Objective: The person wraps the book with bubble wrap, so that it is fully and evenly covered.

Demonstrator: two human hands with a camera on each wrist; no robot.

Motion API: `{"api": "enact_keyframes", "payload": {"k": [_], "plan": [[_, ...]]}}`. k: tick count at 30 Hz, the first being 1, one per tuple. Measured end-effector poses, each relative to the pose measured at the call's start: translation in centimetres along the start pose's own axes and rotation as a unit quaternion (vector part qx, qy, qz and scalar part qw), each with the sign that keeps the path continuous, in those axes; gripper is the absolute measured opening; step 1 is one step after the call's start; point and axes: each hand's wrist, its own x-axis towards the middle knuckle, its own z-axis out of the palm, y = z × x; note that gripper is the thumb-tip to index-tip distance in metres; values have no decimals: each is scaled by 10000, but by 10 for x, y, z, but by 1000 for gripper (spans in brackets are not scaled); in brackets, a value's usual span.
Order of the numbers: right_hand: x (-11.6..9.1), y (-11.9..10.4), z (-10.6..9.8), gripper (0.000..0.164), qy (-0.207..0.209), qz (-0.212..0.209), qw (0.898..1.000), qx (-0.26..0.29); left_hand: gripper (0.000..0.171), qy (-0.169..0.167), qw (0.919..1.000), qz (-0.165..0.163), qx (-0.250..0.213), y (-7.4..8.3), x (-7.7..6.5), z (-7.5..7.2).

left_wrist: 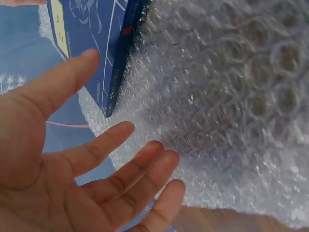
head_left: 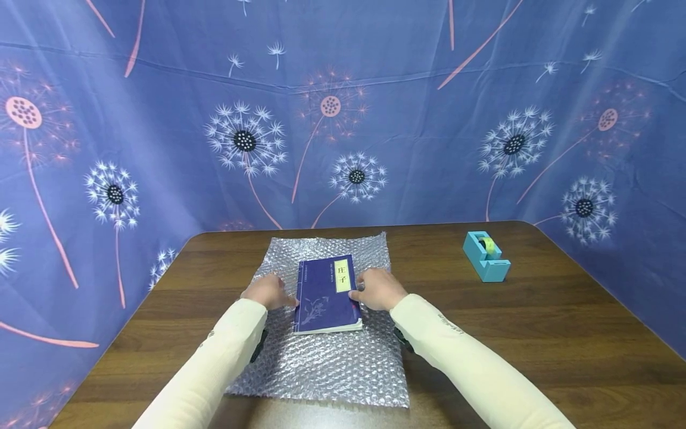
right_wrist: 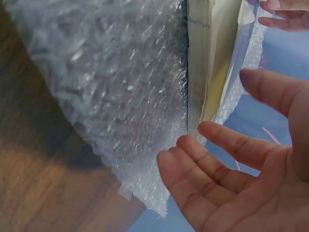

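A dark blue paperback book (head_left: 320,298) with a yellow title label lies flat on a sheet of bubble wrap (head_left: 332,369). My left hand (head_left: 268,291) is at the spine side, its thumb at the cover's edge. In the left wrist view the fingers (left_wrist: 116,181) are spread and loosely bent over the wrap. At the page-edge side is my right hand (head_left: 382,289), thumb at the cover's rim. The right wrist view shows its relaxed fingers (right_wrist: 227,176) beside the pages (right_wrist: 199,72); whether they touch cannot be told. Neither hand grips the book.
A turquoise tape dispenser (head_left: 486,256) with a yellow-green roll stands at the back right of the brown wooden table (head_left: 536,345). Behind the table hangs a blue curtain (head_left: 418,161) with dandelion prints. The wrap's front edge comes close to the table's near side.
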Motion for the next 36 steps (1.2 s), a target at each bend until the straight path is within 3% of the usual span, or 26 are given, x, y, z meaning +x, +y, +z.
{"api": "enact_keyframes", "payload": {"k": [6, 14, 36], "plan": [[-2, 4, 1, 53, -207, 71, 9993, -318, 43, -209, 9992, 149, 299, -2, 0, 4], [-7, 8, 0, 65, -360, 213, 9983, -407, 53, -101, 9979, 104, 626, 4, -5, 6], [-13, 24, -3, 64, -287, 277, 9970, -667, 48, -56, 9957, 230, 894, 20, -4, 10]]}}
